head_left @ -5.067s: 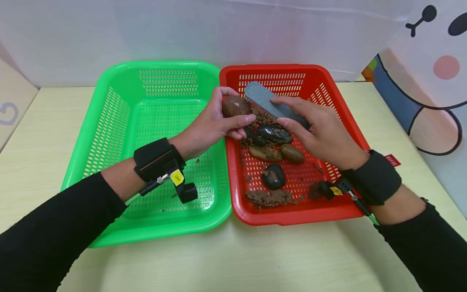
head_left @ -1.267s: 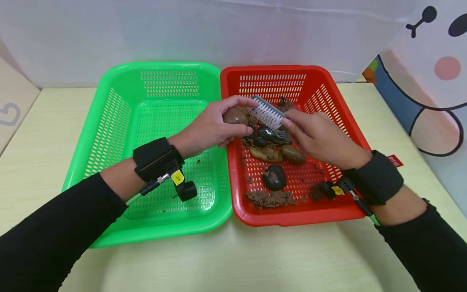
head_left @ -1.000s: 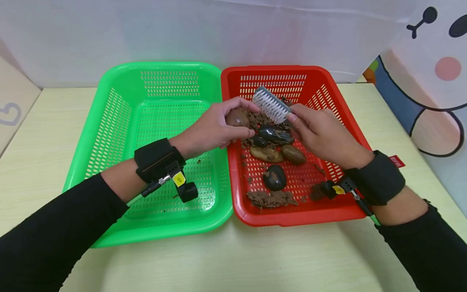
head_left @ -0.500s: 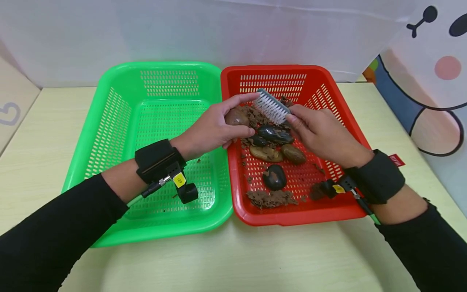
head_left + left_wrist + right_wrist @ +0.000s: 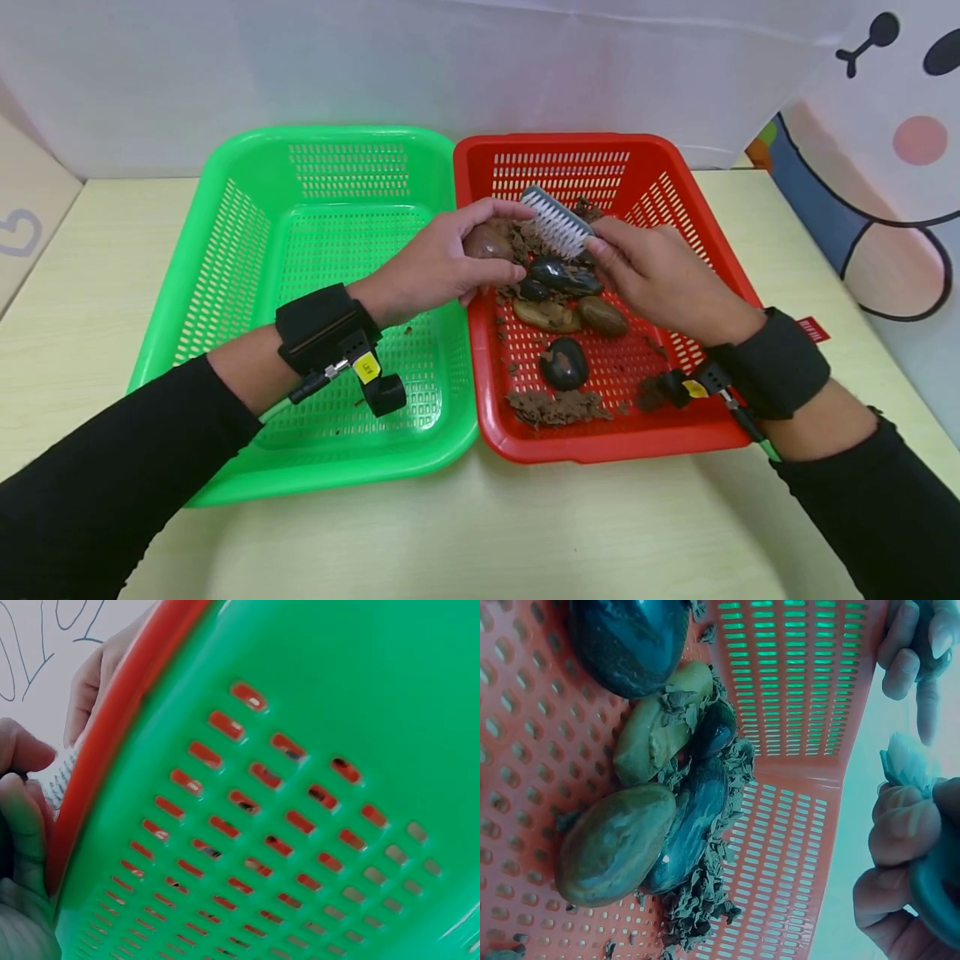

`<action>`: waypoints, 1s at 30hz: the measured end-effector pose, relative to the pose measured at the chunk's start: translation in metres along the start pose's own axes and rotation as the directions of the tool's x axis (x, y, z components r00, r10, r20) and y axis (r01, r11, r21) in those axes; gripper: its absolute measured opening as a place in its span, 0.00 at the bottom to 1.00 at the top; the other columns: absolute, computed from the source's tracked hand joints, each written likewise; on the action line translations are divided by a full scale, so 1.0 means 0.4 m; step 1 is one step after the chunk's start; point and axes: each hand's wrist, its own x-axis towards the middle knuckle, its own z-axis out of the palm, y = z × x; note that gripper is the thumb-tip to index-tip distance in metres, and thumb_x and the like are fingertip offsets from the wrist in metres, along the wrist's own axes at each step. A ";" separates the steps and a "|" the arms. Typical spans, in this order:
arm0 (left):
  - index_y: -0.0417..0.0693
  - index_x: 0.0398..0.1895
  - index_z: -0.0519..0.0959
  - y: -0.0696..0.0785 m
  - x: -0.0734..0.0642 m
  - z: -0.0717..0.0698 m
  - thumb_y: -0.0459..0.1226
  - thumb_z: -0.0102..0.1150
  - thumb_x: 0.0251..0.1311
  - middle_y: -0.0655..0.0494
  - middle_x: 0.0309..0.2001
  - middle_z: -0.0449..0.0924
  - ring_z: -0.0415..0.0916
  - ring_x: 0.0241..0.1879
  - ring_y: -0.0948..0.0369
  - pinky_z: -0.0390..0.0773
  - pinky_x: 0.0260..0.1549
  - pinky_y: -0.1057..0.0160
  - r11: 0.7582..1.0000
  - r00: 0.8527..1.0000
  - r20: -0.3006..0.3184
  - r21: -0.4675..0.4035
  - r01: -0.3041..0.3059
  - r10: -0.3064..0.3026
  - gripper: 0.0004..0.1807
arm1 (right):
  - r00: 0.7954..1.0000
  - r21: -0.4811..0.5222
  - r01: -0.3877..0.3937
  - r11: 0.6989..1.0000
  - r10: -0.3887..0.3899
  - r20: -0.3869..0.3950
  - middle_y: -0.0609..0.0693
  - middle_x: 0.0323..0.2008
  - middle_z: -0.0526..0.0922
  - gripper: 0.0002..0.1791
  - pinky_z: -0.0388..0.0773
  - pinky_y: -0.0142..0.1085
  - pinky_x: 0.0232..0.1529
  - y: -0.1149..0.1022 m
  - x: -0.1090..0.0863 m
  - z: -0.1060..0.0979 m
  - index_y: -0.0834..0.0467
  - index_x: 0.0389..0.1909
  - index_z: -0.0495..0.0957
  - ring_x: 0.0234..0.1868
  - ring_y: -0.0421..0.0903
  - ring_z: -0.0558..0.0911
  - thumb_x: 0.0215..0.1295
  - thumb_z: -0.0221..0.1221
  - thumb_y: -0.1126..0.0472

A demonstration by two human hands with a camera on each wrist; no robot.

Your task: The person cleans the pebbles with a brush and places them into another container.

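Observation:
In the head view my left hand (image 5: 427, 262) grips a smooth brown stone (image 5: 486, 242) above the red basket's left rim. Its index finger reaches out to the bristles of a scrubbing brush (image 5: 555, 223). My right hand (image 5: 660, 271) pinches this brush by its grey-blue body, with the white bristles turned towards the left hand. The right wrist view has the brush (image 5: 907, 761) close to the left index fingertip, and the stone (image 5: 934, 641) between that hand's fingers. In the left wrist view the basket rims hide part of the hands.
Inside the red basket (image 5: 615, 446) lie black stones (image 5: 564, 364), brownish stones (image 5: 602, 317) and clumps of brown dirt (image 5: 558, 408). A green basket (image 5: 315, 479) stands against it on the left, with a few specks on its floor. Both rest on a pale wooden table (image 5: 480, 542).
About five seconds ago the brush lay back upwards; now its bristles face the left hand. The left index finger has stretched from the stone to the brush, which shifts slightly in the last second.

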 end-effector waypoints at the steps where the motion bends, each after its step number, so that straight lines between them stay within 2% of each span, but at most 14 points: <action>1: 0.59 0.67 0.71 -0.001 0.000 0.001 0.35 0.66 0.63 0.50 0.26 0.70 0.63 0.20 0.55 0.68 0.19 0.60 1.000 1.000 -0.008 -0.019 0.001 -0.001 0.29 | 1.000 0.001 0.000 1.000 0.000 -0.002 0.51 0.27 0.73 0.08 0.67 0.31 0.22 0.000 0.001 0.000 0.63 0.50 0.75 0.22 0.43 0.70 0.76 0.55 0.63; 5: 0.61 0.70 0.67 -0.005 -0.001 0.004 0.34 0.66 0.63 0.50 0.27 0.69 0.63 0.20 0.55 0.68 0.19 0.60 0.997 0.999 -0.040 -0.073 0.012 -0.015 0.33 | 1.000 0.005 -0.005 1.000 0.005 -0.001 0.51 0.28 0.74 0.09 0.67 0.30 0.23 0.004 0.002 0.000 0.63 0.51 0.75 0.23 0.43 0.71 0.76 0.55 0.63; 7: 0.61 0.70 0.67 -0.006 0.000 0.005 0.34 0.66 0.63 0.50 0.26 0.68 0.63 0.20 0.55 0.68 0.19 0.60 0.997 0.999 -0.043 -0.072 0.011 -0.014 0.33 | 1.000 0.006 -0.009 1.000 0.009 0.006 0.51 0.28 0.74 0.09 0.68 0.30 0.23 0.004 0.002 0.000 0.63 0.51 0.75 0.23 0.43 0.71 0.76 0.55 0.63; 11: 0.60 0.69 0.69 -0.006 0.002 0.004 0.35 0.67 0.63 0.50 0.27 0.70 0.63 0.20 0.55 0.69 0.19 0.61 1.000 1.000 -0.028 -0.022 0.004 -0.004 0.32 | 1.000 -0.008 -0.014 1.000 0.014 0.011 0.52 0.28 0.74 0.09 0.68 0.31 0.24 0.004 0.001 0.002 0.62 0.51 0.76 0.24 0.44 0.71 0.76 0.55 0.63; 15: 0.60 0.66 0.72 -0.003 0.002 0.000 0.36 0.68 0.63 0.49 0.32 0.76 0.65 0.21 0.55 0.71 0.20 0.59 0.999 1.000 0.016 0.041 -0.015 0.014 0.29 | 0.999 -0.033 0.003 0.999 -0.002 0.032 0.52 0.29 0.78 0.13 0.66 0.33 0.24 0.002 0.002 0.006 0.62 0.54 0.79 0.23 0.43 0.69 0.75 0.57 0.61; 18: 0.59 0.64 0.74 0.000 0.000 -0.002 0.36 0.67 0.63 0.49 0.36 0.79 0.65 0.22 0.54 0.71 0.21 0.58 0.999 0.999 0.039 0.047 -0.020 0.018 0.26 | 0.999 -0.040 0.013 0.999 -0.011 0.046 0.52 0.30 0.80 0.16 0.65 0.33 0.23 0.003 0.005 0.008 0.63 0.58 0.79 0.22 0.43 0.68 0.75 0.57 0.61; 25: 0.62 0.67 0.72 0.003 0.000 -0.001 0.38 0.67 0.63 0.48 0.33 0.78 0.65 0.20 0.55 0.70 0.20 0.63 0.996 1.000 0.031 0.089 -0.005 0.003 0.29 | 1.000 -0.033 -0.002 0.999 0.002 -0.002 0.52 0.31 0.80 0.14 0.65 0.32 0.24 0.003 0.003 0.001 0.62 0.57 0.79 0.24 0.43 0.70 0.74 0.58 0.64; 30: 0.60 0.68 0.71 0.003 0.004 -0.004 0.36 0.67 0.63 0.49 0.34 0.79 0.68 0.23 0.55 0.72 0.23 0.62 0.991 0.997 0.070 0.129 -0.025 0.016 0.30 | 1.000 -0.027 0.002 1.000 -0.002 -0.002 0.53 0.32 0.81 0.15 0.65 0.32 0.23 0.005 0.003 0.000 0.62 0.58 0.79 0.24 0.43 0.70 0.74 0.58 0.65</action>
